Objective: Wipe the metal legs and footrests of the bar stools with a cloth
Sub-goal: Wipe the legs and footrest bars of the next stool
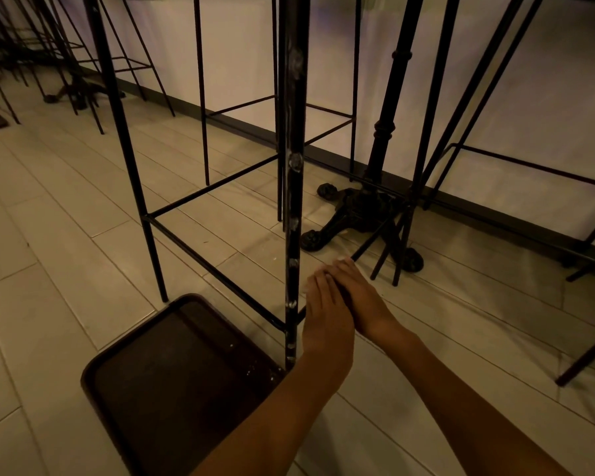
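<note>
A tall bar stool of thin black metal stands in front of me. Its scuffed near leg [292, 187] runs down the middle of the view. The right footrest bar [375, 237] slopes away from that leg. Both of my hands meet on this bar just right of the leg. My left hand [325, 309] lies over the bar with its fingers curled onto it. My right hand [361, 292] grips the bar from the right side. A small pale scrap [341, 259] shows at the fingertips; I cannot tell whether it is the cloth.
A dark brown square seat or tray [145, 383] lies on the pale tiled floor by the stool's near leg. A black cast-iron table base [354, 209] sits behind the stool. More black stools [426, 159] line the white counter front [536, 108], right and far left.
</note>
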A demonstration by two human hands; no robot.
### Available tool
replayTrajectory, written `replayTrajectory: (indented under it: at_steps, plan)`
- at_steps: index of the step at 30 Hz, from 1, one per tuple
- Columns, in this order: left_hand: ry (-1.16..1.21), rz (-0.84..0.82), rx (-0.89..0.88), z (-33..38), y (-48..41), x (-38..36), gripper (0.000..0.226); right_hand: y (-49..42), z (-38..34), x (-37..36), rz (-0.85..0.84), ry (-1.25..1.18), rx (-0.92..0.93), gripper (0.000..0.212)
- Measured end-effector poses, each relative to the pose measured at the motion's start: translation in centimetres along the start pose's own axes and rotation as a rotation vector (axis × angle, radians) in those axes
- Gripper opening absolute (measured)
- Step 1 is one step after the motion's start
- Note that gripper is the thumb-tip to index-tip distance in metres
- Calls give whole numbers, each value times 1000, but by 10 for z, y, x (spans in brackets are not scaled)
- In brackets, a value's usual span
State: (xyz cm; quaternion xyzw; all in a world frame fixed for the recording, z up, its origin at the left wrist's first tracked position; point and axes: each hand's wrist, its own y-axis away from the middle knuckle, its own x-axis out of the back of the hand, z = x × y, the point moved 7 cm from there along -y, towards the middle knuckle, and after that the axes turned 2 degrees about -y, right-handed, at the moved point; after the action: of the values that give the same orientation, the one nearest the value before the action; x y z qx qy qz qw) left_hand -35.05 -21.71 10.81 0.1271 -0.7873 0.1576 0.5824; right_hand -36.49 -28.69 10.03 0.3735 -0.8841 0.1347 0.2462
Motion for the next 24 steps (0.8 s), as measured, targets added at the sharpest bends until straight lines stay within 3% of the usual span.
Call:
replayTrajectory:
  at_steps: [2,6,9,12,17,24]
  plan:
    - [93,105,12,-3,16,-4,89,-2,4,-1,12,85,25,38]
    - [343,236,-246,1,58,-19,84,2,-2,-8,-4,186,135,36]
    - [341,202,-395,-26,75,-20,89,7,-10,-14,-1,227,167,34]
    - [288,243,-577,-55,85,-18,66,7,-5,-17,33,224,116,35]
    - [302,364,-509,-95,70,-14,24,5,-6,-28,64,171,104,32]
    - [292,497,-406,-105,46,4,25,14,-17,-33,131,201,153,34]
